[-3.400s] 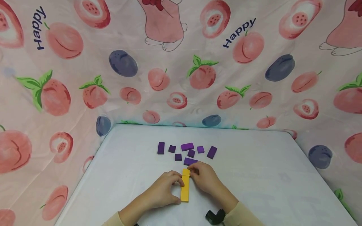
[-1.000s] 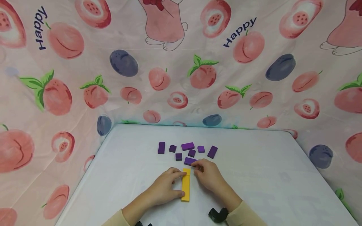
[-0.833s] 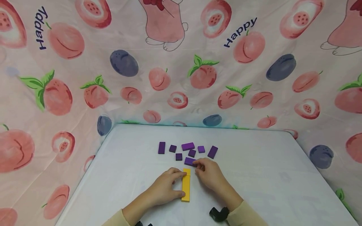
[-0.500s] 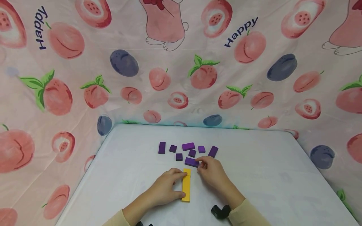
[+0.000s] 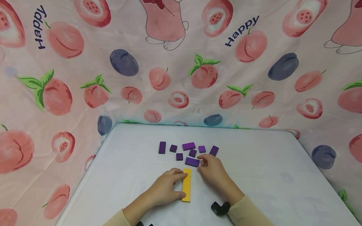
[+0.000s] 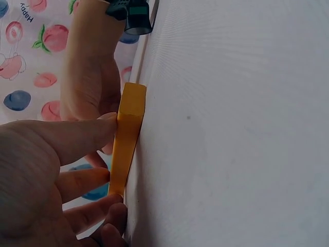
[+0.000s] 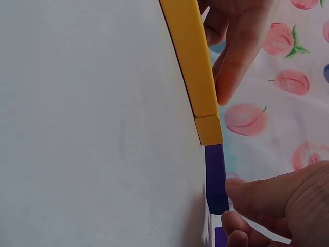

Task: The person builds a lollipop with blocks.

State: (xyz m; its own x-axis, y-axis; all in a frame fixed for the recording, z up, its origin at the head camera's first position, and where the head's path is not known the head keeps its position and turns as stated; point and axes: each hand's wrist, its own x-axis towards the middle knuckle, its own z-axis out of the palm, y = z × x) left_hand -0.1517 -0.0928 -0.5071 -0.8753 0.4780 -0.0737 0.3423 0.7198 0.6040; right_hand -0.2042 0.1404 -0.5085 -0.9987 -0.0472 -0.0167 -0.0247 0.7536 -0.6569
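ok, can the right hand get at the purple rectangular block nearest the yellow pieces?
Likely yes. The right hand is at the right end of that purple rectangular block, nothing visible between them; the left hand, at the long yellow rectangular block, leaves the way free.

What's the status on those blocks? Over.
Left hand touching yellow blocks. Right hand beside nearest purple block, contact unclear. Possible crowding: other purple blocks just beyond.

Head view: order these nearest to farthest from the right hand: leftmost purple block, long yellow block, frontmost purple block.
1. Frontmost purple block: just left of the right hand.
2. Long yellow block: left and lower.
3. Leftmost purple block: farthest left.
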